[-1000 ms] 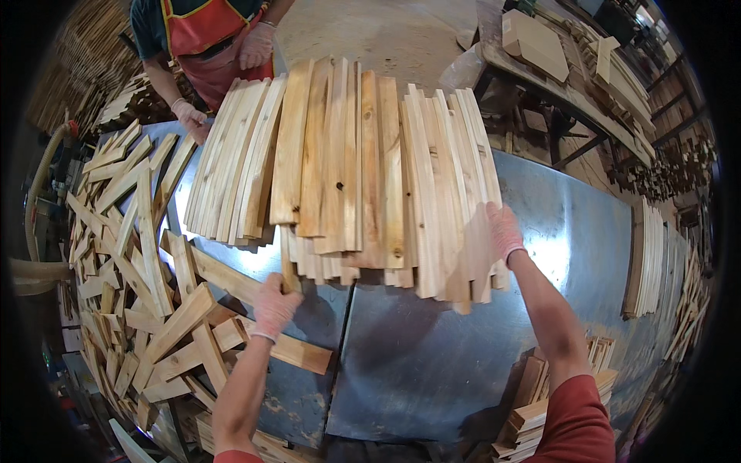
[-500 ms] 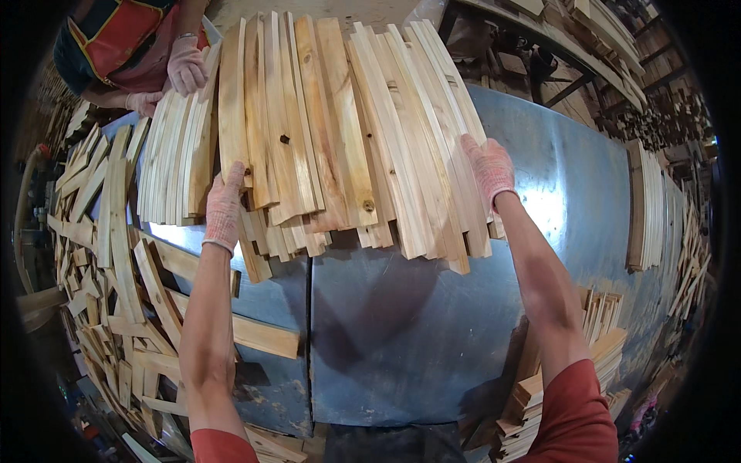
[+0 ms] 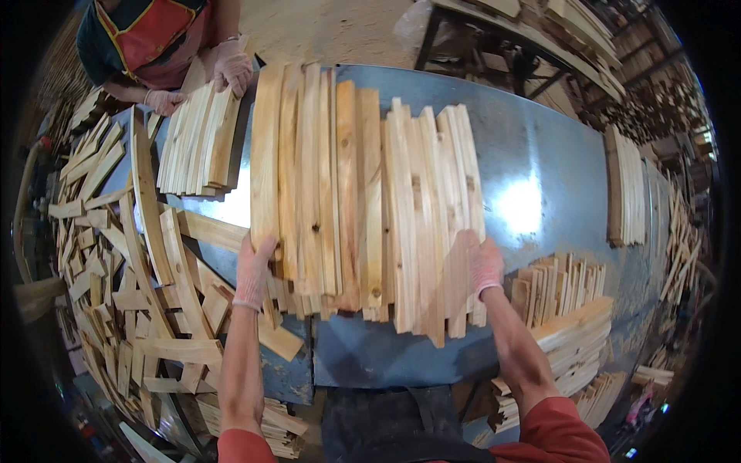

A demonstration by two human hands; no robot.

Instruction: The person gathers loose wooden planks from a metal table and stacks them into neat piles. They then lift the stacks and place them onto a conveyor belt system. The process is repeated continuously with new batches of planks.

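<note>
Both my hands wear pale pink knit gloves and press on the opposite sides of a wide bundle of wooden slats (image 3: 351, 193). My left hand (image 3: 253, 270) grips the near left edge, thumb on the upper face of the outermost slat. At the near right edge my right hand (image 3: 480, 264) holds the outer slats, its fingers partly hidden. Long, narrow and pale to honey-coloured, the slats lie side by side in more than one layer, some with dark knots. Their near ends are uneven and overhang the blue-grey metal table (image 3: 370, 359).
At the far left a co-worker's gloved hands (image 3: 231, 65) touch a smaller slat stack (image 3: 199, 139). Loose wood pieces (image 3: 166, 351) are heaped on the left. Slat stacks stand near right (image 3: 571, 332) and far right (image 3: 625, 189). A rack with boards (image 3: 532, 46) is beyond the table.
The bundle has come nearer to me with both my hands on it, and its slats sit closer together. My view has shifted, bringing more of the table's far edge into sight.
</note>
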